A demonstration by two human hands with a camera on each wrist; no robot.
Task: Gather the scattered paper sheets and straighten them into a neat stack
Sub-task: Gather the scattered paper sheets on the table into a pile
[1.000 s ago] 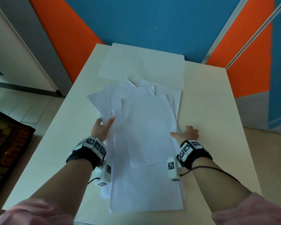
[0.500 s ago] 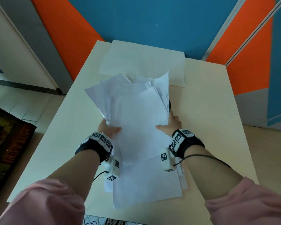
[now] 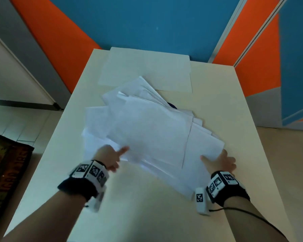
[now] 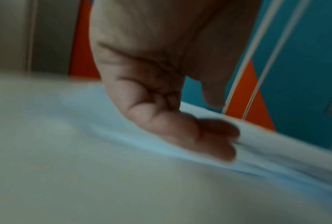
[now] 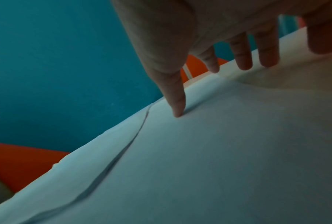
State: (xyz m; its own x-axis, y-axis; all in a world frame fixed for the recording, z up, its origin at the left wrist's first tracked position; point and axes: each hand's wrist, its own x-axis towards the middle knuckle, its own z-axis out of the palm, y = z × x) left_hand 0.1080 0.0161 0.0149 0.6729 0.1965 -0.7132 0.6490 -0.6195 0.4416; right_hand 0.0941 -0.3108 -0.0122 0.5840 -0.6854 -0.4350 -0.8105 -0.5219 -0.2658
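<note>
Paper sheets skewed between hands; left hand curled at edge, right hand spread flat.

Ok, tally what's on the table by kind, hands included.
Fanned pile of white paper sheets: 1, sheets too overlapped to count
Large pale flat sheet, far end: 1
Dark blue object, mostly hidden: 1
Hands: 2, left hand, right hand
Total: 5
</note>
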